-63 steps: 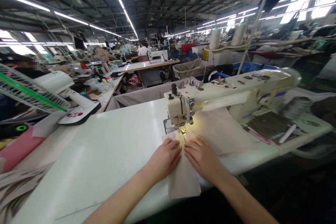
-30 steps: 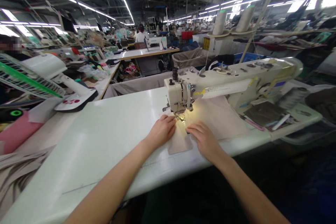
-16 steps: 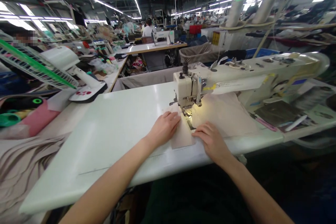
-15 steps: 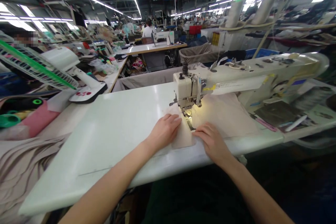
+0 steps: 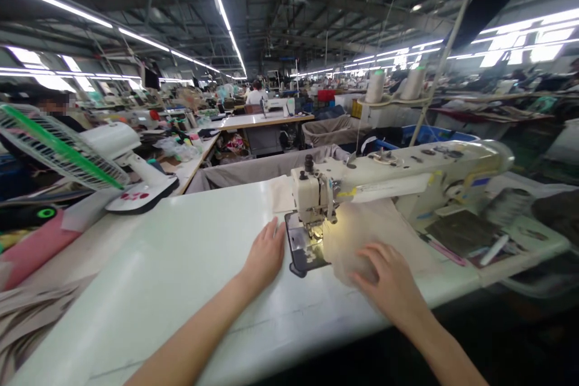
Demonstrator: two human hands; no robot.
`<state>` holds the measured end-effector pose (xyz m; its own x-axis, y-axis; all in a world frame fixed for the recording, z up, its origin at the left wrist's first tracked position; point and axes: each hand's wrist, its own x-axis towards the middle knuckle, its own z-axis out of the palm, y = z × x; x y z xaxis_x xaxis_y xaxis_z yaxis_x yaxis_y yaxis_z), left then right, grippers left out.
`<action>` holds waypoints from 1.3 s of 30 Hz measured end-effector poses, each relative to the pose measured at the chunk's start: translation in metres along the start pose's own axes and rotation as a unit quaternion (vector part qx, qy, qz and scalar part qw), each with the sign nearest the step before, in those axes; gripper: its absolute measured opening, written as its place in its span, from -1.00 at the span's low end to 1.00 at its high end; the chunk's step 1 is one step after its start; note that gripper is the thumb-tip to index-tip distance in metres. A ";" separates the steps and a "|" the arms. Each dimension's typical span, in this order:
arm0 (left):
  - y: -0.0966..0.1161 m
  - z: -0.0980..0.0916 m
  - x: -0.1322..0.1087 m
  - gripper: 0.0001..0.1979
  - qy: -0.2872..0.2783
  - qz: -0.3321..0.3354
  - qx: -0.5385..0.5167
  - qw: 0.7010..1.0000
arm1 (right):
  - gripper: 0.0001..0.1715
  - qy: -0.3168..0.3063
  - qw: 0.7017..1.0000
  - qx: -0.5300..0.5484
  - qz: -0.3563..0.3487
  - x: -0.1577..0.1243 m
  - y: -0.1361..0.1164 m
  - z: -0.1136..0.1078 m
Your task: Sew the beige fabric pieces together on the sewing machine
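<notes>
While the right hand (image 5: 391, 280) lies flat, fingers spread, on the beige cloth piece (image 5: 362, 232) beside the cream sewing machine (image 5: 407, 169), the left hand (image 5: 265, 253) rests open on the white table (image 5: 181, 265); either could stray under the needle (image 5: 317, 230).

The narrow beige strip (image 5: 281, 193) is no longer lying under the hands. It is now sitting behind the machine head (image 5: 311, 196), leaving the metal needle plate (image 5: 304, 251) showing. The left hand (image 5: 265, 253) is resting flat beside that plate, while the right hand (image 5: 392, 282) is pressing on the beige fabric pile (image 5: 362, 230) — further right than before.
</notes>
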<state>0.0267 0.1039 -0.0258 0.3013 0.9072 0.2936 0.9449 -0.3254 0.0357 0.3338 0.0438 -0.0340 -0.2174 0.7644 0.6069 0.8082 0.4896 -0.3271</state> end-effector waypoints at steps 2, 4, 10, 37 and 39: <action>0.000 0.007 -0.003 -0.58 0.010 0.030 -0.021 0.999 | -0.79 -0.052 0.999 0.009 0.012 -0.001 0.009 -0.007; 0.001 0.009 -0.008 -0.59 0.017 0.044 -0.036 0.998 | -0.84 -0.101 0.994 0.034 0.018 0.000 0.014 -0.011; 0.002 0.003 -0.009 -0.61 0.025 0.044 -0.060 0.997 | -0.76 -0.138 0.987 0.082 0.024 0.005 0.012 -0.015; 0.051 -0.049 -0.020 -0.40 0.040 0.278 -0.189 0.941 | -0.68 -0.071 0.989 0.053 -0.120 0.013 -0.052 -0.016; 0.057 -0.054 -0.025 -0.40 -0.009 0.316 -0.227 0.921 | -0.67 -0.087 0.979 0.105 -0.152 0.010 -0.081 -0.008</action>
<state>0.0658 0.0484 0.0205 0.7783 0.5022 0.3768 0.4314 -0.8638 0.2602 0.2705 0.0084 0.0049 -0.5343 0.6213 0.5731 0.5653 0.7668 -0.3042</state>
